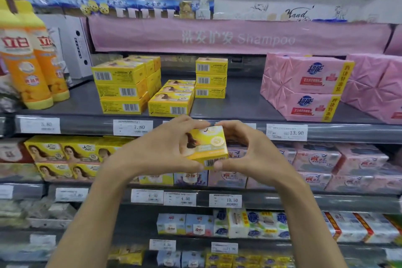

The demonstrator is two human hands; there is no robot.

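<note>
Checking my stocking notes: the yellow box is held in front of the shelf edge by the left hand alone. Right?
Not quite: the head view shows both hands on it. The left hand grips the yellow box from its left, the right hand from its right, in front of the shelf edge.

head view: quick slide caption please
Left hand and right hand grip a yellow box before a shelf of stacked yellow boxes.
</note>
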